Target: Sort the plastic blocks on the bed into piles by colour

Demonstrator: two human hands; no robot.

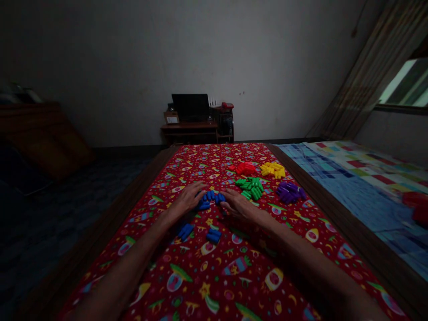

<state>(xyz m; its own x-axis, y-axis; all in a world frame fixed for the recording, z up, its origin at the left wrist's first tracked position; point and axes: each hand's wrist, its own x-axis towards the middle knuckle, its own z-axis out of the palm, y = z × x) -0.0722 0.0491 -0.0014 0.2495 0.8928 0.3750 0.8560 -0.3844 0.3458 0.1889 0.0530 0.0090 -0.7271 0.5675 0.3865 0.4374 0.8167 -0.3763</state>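
Both my hands rest on a red patterned cloth [214, 285] over a long table. My left hand [187, 199] and my right hand [238, 205] cup a small heap of blue plastic pieces [210, 199] from either side, fingers curled against it. Two more blue pieces [186, 231] [213, 235] lie closer to me, between my forearms. Beyond my right hand lie sorted heaps: green pieces [251, 187], purple pieces [290, 192], red pieces [244, 168] and yellow pieces [273, 170].
A bed with a checked blue cover [361, 187] runs along the table's right side, with red objects [416, 206] on it. A low wooden desk with a dark laptop [190, 108] stands against the far wall. A curtain and window are at upper right.
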